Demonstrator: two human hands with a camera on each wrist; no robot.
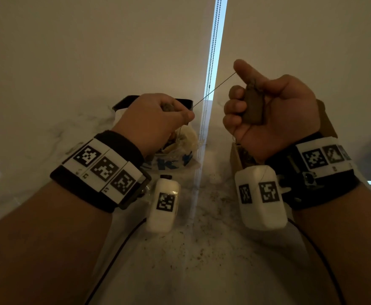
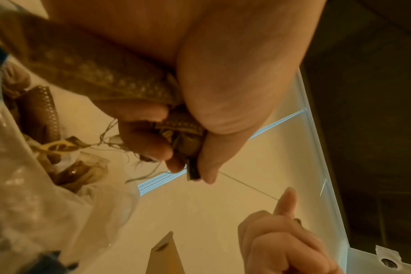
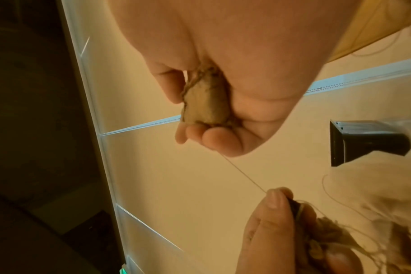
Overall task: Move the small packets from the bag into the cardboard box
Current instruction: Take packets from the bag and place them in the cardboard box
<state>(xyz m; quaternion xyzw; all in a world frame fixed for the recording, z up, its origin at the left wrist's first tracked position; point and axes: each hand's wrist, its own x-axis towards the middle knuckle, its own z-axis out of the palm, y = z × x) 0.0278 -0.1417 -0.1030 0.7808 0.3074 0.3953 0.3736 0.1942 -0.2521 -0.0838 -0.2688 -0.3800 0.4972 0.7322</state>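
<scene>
One brown packet (image 1: 252,106) sits upright in the right hand's (image 1: 274,115) curled fingers, held above the box (image 1: 238,156). A second packet (image 1: 168,106) is pinched in the left hand (image 1: 153,119) above the bag (image 1: 175,150). A thin taut thread (image 1: 215,88) joins the two. The clear bag, blue-printed, lies open on the worktop, holding more brown packets. The box stands just right of it, mostly hidden.

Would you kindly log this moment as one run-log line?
left hand: grips tangled brown packets | right hand: holds small brown packet | thin taut thread joins them | cardboard box: below right hand
</scene>
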